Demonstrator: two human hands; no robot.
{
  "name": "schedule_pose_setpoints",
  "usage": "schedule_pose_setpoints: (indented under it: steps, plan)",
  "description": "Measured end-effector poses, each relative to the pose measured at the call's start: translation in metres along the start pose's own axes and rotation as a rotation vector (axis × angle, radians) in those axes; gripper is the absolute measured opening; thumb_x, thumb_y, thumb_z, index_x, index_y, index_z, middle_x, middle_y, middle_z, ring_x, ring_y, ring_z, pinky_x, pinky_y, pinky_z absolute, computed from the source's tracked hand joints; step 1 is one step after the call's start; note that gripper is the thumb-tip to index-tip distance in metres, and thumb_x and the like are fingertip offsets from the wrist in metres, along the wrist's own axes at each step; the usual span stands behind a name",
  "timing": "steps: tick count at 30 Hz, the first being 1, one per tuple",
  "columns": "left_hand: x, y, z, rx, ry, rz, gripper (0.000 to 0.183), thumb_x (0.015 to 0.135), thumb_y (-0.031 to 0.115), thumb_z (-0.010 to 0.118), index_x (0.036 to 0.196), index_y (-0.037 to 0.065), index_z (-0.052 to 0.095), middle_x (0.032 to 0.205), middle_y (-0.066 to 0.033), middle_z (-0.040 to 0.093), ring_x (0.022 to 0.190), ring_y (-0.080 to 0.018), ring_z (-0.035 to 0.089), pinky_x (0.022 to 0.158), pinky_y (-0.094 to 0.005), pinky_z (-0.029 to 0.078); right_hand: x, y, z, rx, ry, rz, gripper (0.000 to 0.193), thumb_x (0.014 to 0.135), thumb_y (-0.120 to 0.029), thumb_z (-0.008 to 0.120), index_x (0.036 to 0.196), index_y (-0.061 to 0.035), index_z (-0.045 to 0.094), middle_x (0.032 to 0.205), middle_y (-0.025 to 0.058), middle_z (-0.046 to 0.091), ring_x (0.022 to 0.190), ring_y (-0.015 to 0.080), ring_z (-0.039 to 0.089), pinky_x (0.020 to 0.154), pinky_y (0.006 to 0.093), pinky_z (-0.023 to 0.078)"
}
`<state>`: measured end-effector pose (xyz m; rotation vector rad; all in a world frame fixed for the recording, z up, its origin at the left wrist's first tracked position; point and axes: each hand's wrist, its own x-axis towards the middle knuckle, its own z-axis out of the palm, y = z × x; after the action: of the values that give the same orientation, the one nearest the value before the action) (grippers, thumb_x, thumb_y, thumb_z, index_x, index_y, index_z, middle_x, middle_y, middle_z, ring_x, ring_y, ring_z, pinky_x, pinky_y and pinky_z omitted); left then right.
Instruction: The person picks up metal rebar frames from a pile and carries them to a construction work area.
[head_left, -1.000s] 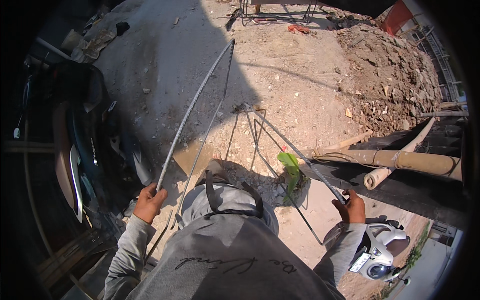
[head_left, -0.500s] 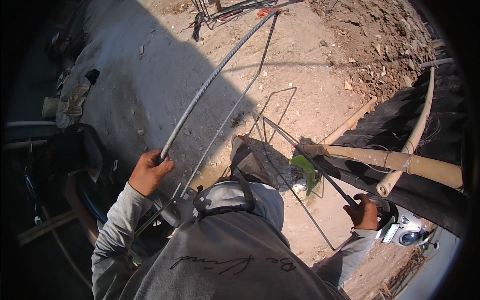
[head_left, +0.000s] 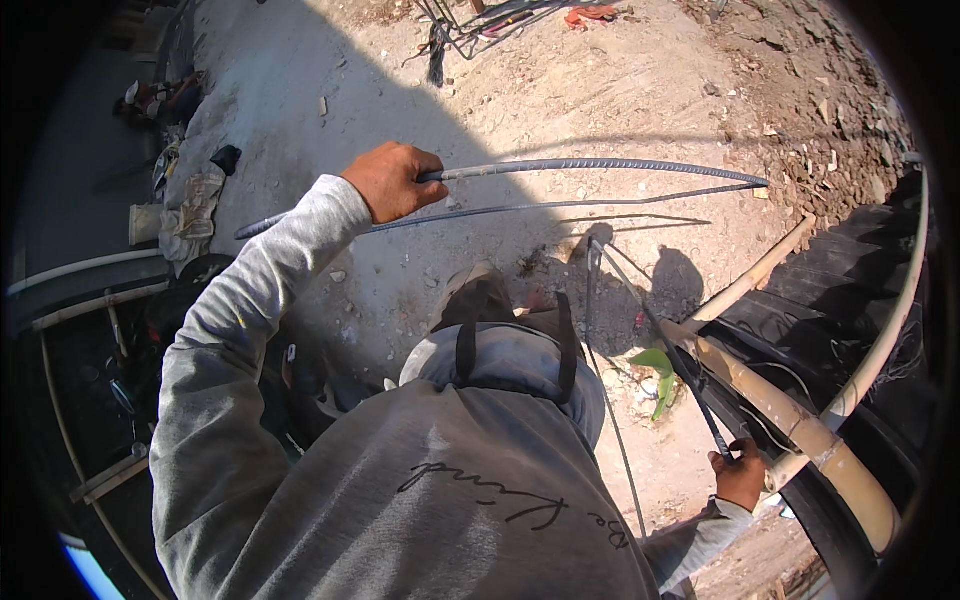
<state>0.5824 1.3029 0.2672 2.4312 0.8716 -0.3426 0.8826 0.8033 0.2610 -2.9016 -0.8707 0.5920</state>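
Note:
My left hand (head_left: 392,182) is closed around a bent rebar (head_left: 600,166), held out in front of my body at about chest width. The rebar runs to the right, folds sharply back at its far end and returns as a second leg passing under my wrist; part of it is hidden behind my sleeve. Low on the right, my right hand (head_left: 738,474) grips another bent rebar (head_left: 682,368). That one slants up to a narrow fold near the middle, and its other leg comes down beside my hip.
Bamboo poles (head_left: 800,400) lie across black corrugated sheets (head_left: 790,290) at right, near a green leaf (head_left: 655,368). Broken soil (head_left: 800,90) is heaped at far right. A steel frame (head_left: 465,25) stands ahead. Another person (head_left: 160,98) is at far left, beyond cloth sacks (head_left: 197,215).
My left hand has moved forward and right, swinging its rebar from a steep slant to nearly crosswise. My right hand has dropped slightly lower, still gripping its rebar. My view has turned.

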Motion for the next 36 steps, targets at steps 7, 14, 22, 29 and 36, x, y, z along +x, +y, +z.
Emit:
schedule_pose_setpoints:
  steps: [7,14,22,29,36]
  plan:
    - [0.137,-0.03,-0.042,0.266,-0.103,0.279,0.019,0.076,0.024,0.062,0.083,0.006,0.065,0.071,-0.0154,0.063,0.071,-0.0337,0.062,0.064,-0.0426,0.048,0.003,-0.055,0.009,0.062,-0.039,0.286,0.038,0.054,-0.005,0.081,0.081,-0.0031,0.054,0.057,0.0137,0.055,0.052,0.0241,0.057,0.049,0.0351,0.044]
    - [0.284,-0.088,-0.057,0.356,-0.259,0.521,0.021,0.076,0.027,0.062,0.082,0.008,0.065,0.073,-0.0164,0.064,0.076,-0.0351,0.062,0.07,-0.0444,0.048,-0.002,-0.138,0.028,-0.004,-0.022,0.436,0.041,0.052,-0.011,0.078,0.085,-0.0088,0.054,0.067,0.0176,0.063,0.066,0.0361,0.063,0.059,0.0433,0.049]
    - [0.413,-0.16,-0.046,0.53,-0.393,0.614,0.024,0.073,0.033,0.06,0.086,0.014,0.064,0.071,-0.013,0.064,0.074,-0.0333,0.063,0.07,-0.0445,0.049,0.022,-0.223,0.051,-0.17,-0.071,0.549,0.039,0.058,-0.014,0.072,0.094,-0.0131,0.055,0.072,0.0156,0.065,0.069,0.0364,0.063,0.062,0.0448,0.05]
    - [0.518,-0.229,-0.016,0.613,-0.37,0.664,0.015,0.074,0.024,0.057,0.084,0.015,0.063,0.072,-0.0122,0.064,0.074,-0.031,0.063,0.066,-0.0439,0.048,0.024,-0.27,0.059,-0.157,-0.078,0.673,0.035,0.061,-0.014,0.071,0.093,-0.0122,0.057,0.07,0.0155,0.063,0.067,0.0365,0.062,0.059,0.0447,0.049]
    - [0.578,-0.311,0.007,0.795,-0.414,0.319,0.019,0.082,0.024,0.053,0.095,0.013,0.061,0.093,-0.0104,0.064,0.095,-0.0282,0.06,0.084,-0.0405,0.045,0.003,-0.286,0.069,-0.142,-0.162,0.805,0.039,0.062,-0.011,0.069,0.099,-0.0106,0.057,0.071,0.0144,0.064,0.066,0.033,0.064,0.06,0.0411,0.05]
